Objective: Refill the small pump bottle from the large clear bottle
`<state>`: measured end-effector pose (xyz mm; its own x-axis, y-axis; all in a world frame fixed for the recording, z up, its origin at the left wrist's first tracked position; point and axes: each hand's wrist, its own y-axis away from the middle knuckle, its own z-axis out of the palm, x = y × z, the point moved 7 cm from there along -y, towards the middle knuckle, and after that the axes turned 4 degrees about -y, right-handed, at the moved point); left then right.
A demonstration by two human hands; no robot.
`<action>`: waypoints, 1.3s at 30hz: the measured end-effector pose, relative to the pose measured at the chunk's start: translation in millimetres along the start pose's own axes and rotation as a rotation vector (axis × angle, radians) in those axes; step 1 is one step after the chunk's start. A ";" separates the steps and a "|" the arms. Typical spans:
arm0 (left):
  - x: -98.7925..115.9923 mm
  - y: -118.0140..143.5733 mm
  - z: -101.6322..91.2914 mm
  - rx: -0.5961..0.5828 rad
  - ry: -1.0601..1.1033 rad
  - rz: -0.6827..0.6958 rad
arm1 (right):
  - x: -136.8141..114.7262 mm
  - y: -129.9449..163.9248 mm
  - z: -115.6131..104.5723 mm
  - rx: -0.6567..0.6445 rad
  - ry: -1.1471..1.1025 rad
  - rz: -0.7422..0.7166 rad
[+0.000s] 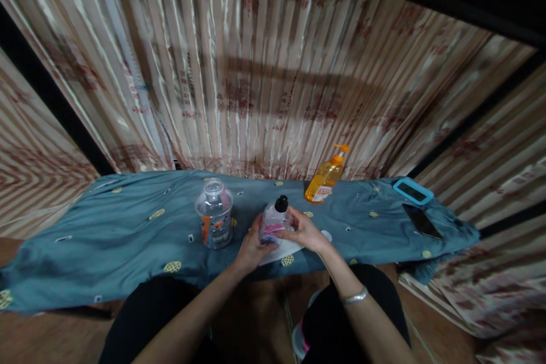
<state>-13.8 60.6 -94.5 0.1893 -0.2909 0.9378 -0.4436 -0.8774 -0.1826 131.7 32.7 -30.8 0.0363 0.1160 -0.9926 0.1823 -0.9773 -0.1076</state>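
A clear bottle with a black cap and a pink label stands about upright near the front edge of the cloth-covered table. My left hand is wrapped round its left side. On the other side, my right hand grips it, with the thumb across the label. A flat white sheet, paper or cloth, lies beneath the bottle and my hands. Beside my right hand is a small round whitish piece, too small to name. Left of the bottle stands a clear plastic cup with orange and black markings; a clear bottle-like neck rises from it.
Behind and to the right stands a pump bottle of orange liquid. A blue-framed device and a dark phone lie at the right end. The blue-green tablecloth is wrinkled. A pleated curtain hangs behind the table.
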 end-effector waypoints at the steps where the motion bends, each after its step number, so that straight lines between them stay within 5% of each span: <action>1: 0.7 -2.4 1.0 0.010 0.001 0.001 | -3.5 0.1 -1.6 0.026 0.007 -0.005; 6: 1.5 -8.9 3.7 0.044 -0.068 -0.001 | -28.6 -5.2 -9.8 0.299 0.103 -0.082; 11: 1.4 -6.8 2.5 0.053 -0.101 -0.039 | -42.0 -12.3 -0.2 0.442 0.186 -0.140; 17: 3.0 -5.9 0.8 0.013 -0.112 -0.124 | -42.9 -16.2 10.6 0.330 0.210 -0.130; 28: 1.3 -10.3 -0.5 0.003 -0.110 -0.073 | -46.2 -25.8 5.9 0.027 0.222 -0.116; 35: -2.6 -7.2 1.2 0.009 -0.085 -0.064 | -48.5 -14.5 -8.9 0.406 0.179 -0.198; 39: -3.9 -8.1 1.7 0.007 -0.079 -0.051 | -48.5 -11.7 -2.7 0.309 0.138 -0.200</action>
<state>-9.5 68.2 -97.2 0.2799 -0.2751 0.9198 -0.4255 -0.8944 -0.1380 130.4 39.1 18.8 0.1658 0.3118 -0.9356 -0.1042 -0.9379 -0.3310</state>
